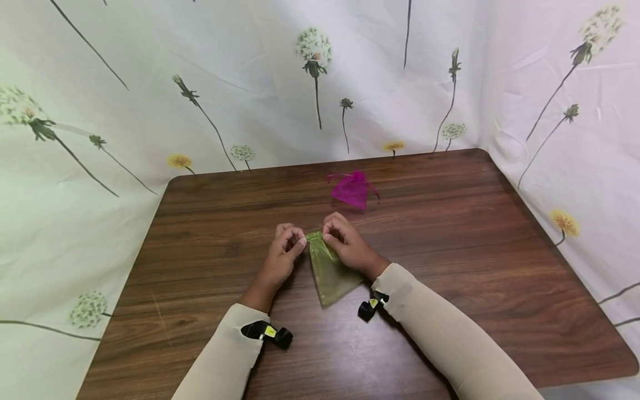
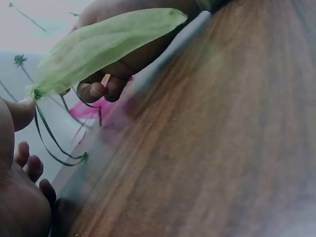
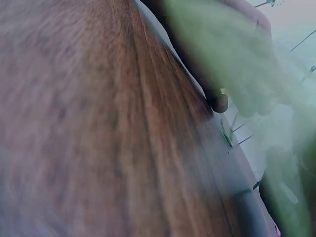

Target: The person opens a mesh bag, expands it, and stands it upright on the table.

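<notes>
1. Dark brown, wood-grained bench (image 1: pixel 450 250) with rounded far corners, set against a white cloth backdrop (image 1: pixel 250 83) that rises behind it and along both sides.
2. Olive-green, translucent fabric drawstring pouch (image 1: pixel 332 280), between the two hands near the middle of the bench. Its ruffled mouth points toward the far edge, and its flat body widens toward the near edge. Seen from the left wrist, the pouch is raised off the bench.
3. Thin green cord loop (image 2: pixel 83 158), hanging from the gathered corner of the pouch beside the left thumb and ending in a small knot.
4. Left hand (image 1: pixel 283 255), thumb and forefinger pinched together on the left corner of the pouch's mouth; the remaining fingers are bent and apart from the fabric.
5. Right hand (image 1: pixel 350 244), fingers curled, pinching the opposite corner of the mouth; its palm side lies over the upper right part of the pouch. In the right wrist view the fabric is blurred and covers much of the grip.
6. Magenta sheer drawstring pouch (image 1: pixel 352 191), lying on the bench beyond the right hand, near the far edge; its cords (image 1: pixel 373 190) extend to either side.
7. Cream long sleeves (image 1: pixel 445 322), covering both forearms; at each cuff, a small black wrist device (image 1: pixel 284 338) with a yellow label.
8. Printed dandelion heads (image 1: pixel 315 47) on long dark stems, with yellow blossoms (image 1: pixel 565 222), scattered over the backdrop.
</notes>
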A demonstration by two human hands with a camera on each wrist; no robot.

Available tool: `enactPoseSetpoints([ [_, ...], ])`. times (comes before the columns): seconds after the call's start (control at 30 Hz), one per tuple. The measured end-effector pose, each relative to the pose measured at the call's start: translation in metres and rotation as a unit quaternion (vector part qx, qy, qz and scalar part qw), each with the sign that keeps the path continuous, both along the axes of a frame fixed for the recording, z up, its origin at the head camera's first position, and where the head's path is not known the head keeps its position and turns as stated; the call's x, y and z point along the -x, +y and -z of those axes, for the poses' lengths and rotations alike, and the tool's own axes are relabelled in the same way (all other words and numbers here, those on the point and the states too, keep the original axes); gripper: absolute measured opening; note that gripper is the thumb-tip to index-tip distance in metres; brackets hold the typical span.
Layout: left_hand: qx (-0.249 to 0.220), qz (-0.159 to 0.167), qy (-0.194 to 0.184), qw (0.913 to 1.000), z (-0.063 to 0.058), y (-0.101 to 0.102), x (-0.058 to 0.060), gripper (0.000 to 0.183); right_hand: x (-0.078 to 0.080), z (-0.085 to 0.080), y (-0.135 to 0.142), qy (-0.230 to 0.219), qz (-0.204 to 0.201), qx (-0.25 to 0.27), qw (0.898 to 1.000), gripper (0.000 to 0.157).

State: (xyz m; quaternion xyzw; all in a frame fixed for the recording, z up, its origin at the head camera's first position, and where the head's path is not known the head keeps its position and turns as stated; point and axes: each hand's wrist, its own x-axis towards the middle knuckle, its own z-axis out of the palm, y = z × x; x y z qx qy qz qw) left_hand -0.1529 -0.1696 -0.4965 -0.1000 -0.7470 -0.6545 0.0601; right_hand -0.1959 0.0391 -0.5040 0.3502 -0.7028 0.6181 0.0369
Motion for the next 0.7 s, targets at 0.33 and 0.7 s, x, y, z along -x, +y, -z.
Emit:
enactPoseSetpoints([
  [0.33,-0.019,0.018,0.022,0.9994,0.0004,-0.0081,0.0002,0.011,-0.0007,-0.0025,0.0000,-0.028,0.010,0.034,0.999,0.010],
  [0.7,-0.039,0.075,-0.002,0.9964,-0.0027,-0.0098,-0.0035,0.017,-0.0042,-0.0052,-0.0001,-0.066,-0.023,0.058,0.996,0.004],
])
